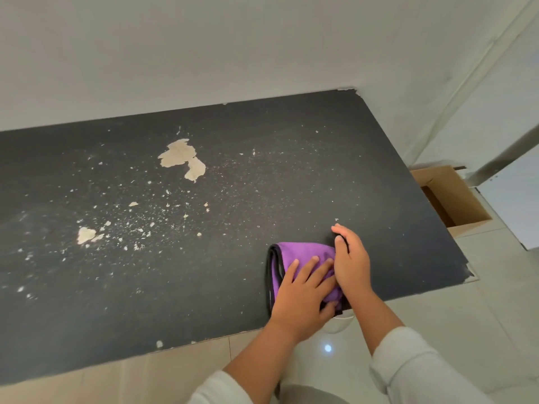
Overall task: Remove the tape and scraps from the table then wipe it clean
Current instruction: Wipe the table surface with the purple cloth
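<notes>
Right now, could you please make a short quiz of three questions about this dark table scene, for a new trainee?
1. True or false: both hands rest on the folded purple cloth with black trim.
2. Which way from the cloth lies the largest beige scrap? A) toward the wall and to the left B) on the floor C) inside the open brown cardboard box
3. What stands on the floor beyond the right end of the dark speckled table?

Key: 1. True: the left hand and right hand press on it. 2. A. 3. The cardboard box.
</notes>
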